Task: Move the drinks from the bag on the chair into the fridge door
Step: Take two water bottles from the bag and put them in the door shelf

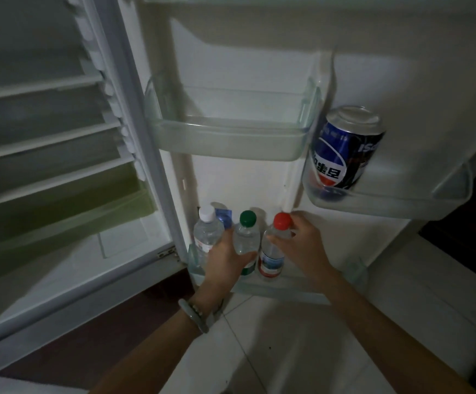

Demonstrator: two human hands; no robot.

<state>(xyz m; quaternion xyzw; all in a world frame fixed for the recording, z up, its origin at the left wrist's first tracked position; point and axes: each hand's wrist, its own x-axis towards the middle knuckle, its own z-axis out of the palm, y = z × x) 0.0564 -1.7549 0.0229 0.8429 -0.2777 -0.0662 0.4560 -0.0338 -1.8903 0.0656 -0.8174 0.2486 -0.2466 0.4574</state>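
Two-handed: left fingers [246, 256] round green-capped bottle [245, 237], right fingers [276, 239] round red-capped bottle [272, 260]; can [344, 155] above.

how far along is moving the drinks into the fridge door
Done: a blue can sits in a side door bin; a white-capped bottle stands in the bottom door shelf. In hand: left hand grips the green-capped bottle, right hand holds the red-capped bottle, both at that shelf. Left: release them; the bag is out of view, so I cannot tell the rest.
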